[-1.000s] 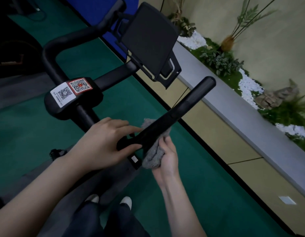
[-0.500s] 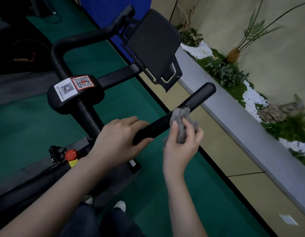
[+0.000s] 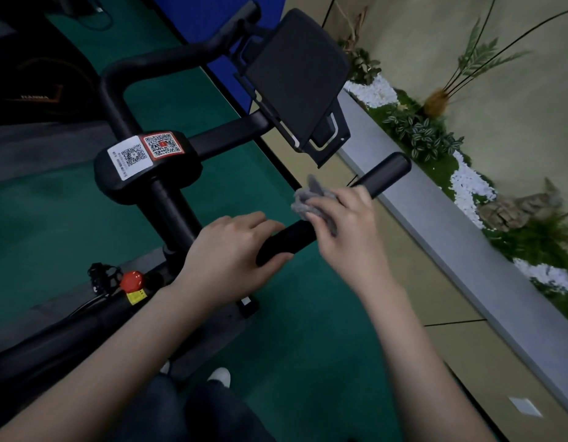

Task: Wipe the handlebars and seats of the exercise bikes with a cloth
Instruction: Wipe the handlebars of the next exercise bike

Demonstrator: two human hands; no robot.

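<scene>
Gripping the near end of the right handlebar [image 3: 384, 175], the left hand [image 3: 231, 253] curls its fingers round the black tube to steady it. At about two o'clock from it, the right hand [image 3: 349, 228] presses a bunched grey cloth [image 3: 308, 200] on the bar's middle, fingers wrapped over it. The cloth looks soft and light, best held bunched in the palm; the bar seems stiff and smooth.
</scene>
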